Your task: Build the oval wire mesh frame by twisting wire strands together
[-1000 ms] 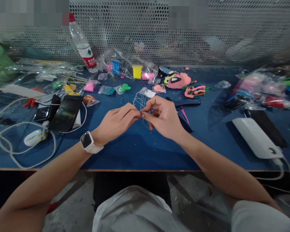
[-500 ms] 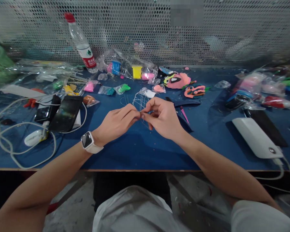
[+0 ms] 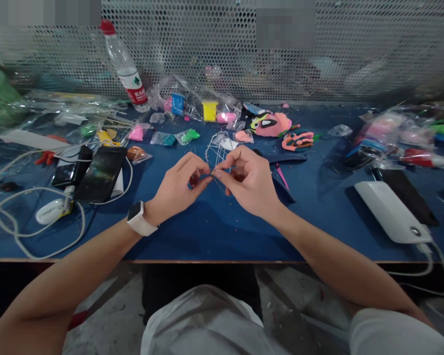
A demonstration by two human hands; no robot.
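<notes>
Head view: over blue table [image 3: 207, 241], with half-curled right hand [image 3: 253, 185] and left hand [image 3: 177, 186] almost fingertip to fingertip. Pinching near end of wire frame [image 3: 217, 154] between right thumb and forefinger; left ones nearly closed beside it, cannot tell whether gripping.
</notes>
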